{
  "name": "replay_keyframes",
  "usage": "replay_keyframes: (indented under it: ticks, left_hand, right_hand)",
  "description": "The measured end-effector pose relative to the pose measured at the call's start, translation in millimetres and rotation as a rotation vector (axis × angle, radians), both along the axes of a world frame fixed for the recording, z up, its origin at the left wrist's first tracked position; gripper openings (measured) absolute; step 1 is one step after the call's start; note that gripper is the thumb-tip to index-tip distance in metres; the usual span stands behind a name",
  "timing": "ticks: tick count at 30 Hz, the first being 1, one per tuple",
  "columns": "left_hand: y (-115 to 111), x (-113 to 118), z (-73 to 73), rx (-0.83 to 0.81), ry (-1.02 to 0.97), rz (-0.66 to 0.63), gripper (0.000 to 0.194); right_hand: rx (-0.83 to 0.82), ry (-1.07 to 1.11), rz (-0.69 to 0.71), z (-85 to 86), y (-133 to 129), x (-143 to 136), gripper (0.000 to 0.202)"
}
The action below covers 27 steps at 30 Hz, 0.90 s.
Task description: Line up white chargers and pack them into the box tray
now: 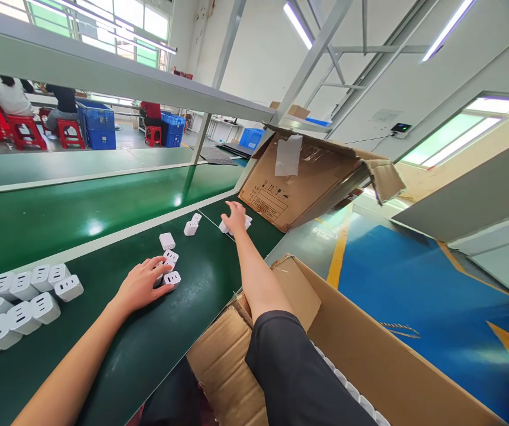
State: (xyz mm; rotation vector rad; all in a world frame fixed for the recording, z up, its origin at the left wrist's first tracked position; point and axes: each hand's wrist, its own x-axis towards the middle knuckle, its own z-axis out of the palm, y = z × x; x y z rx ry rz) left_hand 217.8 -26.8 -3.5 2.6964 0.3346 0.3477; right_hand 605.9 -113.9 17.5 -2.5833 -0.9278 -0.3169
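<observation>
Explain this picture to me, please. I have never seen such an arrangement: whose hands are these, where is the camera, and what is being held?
There is no machine here, only a person's two bare hands. The single picture comes from a camera worn on the head, looking forward and down. On the green work surface lie white slotted blocks, perhaps chargers, with a larger group at the left. The left hand rests on a small cluster; the right hand reaches over others farther away. The fingers hide whether either hand grips any. An open cardboard box stands at the lower right.
</observation>
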Motion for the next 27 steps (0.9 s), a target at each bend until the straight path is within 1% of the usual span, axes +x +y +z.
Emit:
replay_keyframes:
  ticks: [2, 4, 5, 7, 9, 12, 15, 16, 19, 21, 27]
  left_hand:
    - [0.1, 0.2, 0.3, 0.005, 0.017, -0.001, 0.042]
    - [0.6, 0.4, 0.0, 0.014, 0.026, -0.003, 0.041]
    - [0.9, 0.5, -0.5, 0.018, 0.025, -0.004, 0.041]
    - [1.3, 0.7, -1.9, 0.019, 0.016, -0.008, 0.041]
    - [1.5, 0.8, -3.2, 0.017, 0.004, -0.006, 0.041]
    - [1.4, 0.6, -4.2, 0.007, -0.020, 0.003, 0.040]
    - [1.3, 0.4, -4.1, 0.001, -0.022, -0.006, 0.041]
    - [1.2, 0.4, -4.0, -0.001, -0.019, -0.008, 0.041]
    - [0.8, 0.2, -3.4, -0.009, -0.023, -0.004, 0.041]
    - [0.6, 0.0, -3.0, -0.011, -0.032, -0.001, 0.040]
    - [0.7, -0.2, -2.1, -0.012, -0.004, -0.003, 0.041]
  right_hand:
    - [-0.074, -0.011, 0.212, -2.7, 18.8, -16.9, 0.047]
    - [-0.171, 0.007, 0.391, -8.2, 36.2, -31.8, 0.050]
    - [-0.216, 0.018, 0.453, -11.0, 42.5, -37.2, 0.053]
    - [-0.284, 0.036, 0.523, -14.6, 48.6, -42.7, 0.053]
    - [-0.325, 0.047, 0.537, -14.4, 47.2, -41.8, 0.049]
    - [-0.361, 0.070, 0.519, -9.2, 39.2, -34.8, 0.042]
    - [-0.381, 0.097, 0.470, -4.0, 32.9, -28.4, 0.029]
    - [-0.381, 0.107, 0.444, -2.9, 31.4, -26.8, 0.028]
    - [-0.374, 0.140, 0.364, -1.2, 26.8, -23.4, 0.033]
    - [-0.372, 0.166, 0.337, -0.7, 23.7, -22.1, 0.036]
    - [-0.445, 0.260, 0.384, -1.6, 20.6, -22.5, 0.036]
